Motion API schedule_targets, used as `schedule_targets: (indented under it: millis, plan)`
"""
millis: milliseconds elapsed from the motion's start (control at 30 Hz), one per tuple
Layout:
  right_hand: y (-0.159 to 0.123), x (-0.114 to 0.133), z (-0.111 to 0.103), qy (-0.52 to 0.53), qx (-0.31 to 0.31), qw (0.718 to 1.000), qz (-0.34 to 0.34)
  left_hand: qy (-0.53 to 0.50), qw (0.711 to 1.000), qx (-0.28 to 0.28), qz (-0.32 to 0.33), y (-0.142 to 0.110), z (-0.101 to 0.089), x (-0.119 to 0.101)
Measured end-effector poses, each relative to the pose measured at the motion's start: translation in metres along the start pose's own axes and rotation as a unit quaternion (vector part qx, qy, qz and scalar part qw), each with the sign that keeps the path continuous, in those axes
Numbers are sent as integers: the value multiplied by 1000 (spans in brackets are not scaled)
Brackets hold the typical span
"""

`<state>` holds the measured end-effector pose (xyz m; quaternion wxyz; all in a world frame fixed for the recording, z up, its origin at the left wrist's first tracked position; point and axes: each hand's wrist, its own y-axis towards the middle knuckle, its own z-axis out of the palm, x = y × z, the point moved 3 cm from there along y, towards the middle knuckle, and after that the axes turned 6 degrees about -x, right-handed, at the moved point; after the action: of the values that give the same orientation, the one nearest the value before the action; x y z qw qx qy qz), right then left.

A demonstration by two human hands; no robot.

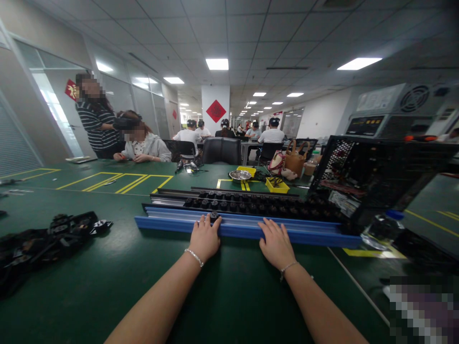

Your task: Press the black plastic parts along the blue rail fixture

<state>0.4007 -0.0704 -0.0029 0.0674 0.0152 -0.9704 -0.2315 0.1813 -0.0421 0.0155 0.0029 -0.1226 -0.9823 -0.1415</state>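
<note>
Resting spread over the front wall of a long blue rail [238, 231], right grip [277, 243] with nothing visibly pinched; left grip [206, 241] farther along the same wall, fingers a little apart. At the left fingertips, a small black part [214, 215]; cannot tell whether pinched or only touched. Blue rail lying crosswise on the green surface [233, 296]. Judging by looks, stiff, fairly light for such length, and smooth enough to slide when pushed; best steadied at two well-separated places along the wall. Small black part probably light, hard and easy to knock away; best taken by the sides between thumb and index finger.

Hard to make out: near right corner, masked by pixel blocks; left, a dark heap of parts [53, 243], cut off by the edge of the view; rail's right end, lost in shade close to a clear bottle [380, 231]. Just beyond the rail, rows of black parts [247, 206], too dark to separate. Behind on the right, an open computer case [362, 177], murky inside. Farther back, a yellow tray [278, 189] with unidentifiable contents.
</note>
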Motion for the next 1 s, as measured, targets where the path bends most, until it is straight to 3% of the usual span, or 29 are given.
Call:
schedule_targets:
  millis: [1000]
  plan:
    - [-1,-1,0,-3,-3,1000,2,0,998,61,-21,2,-5,9]
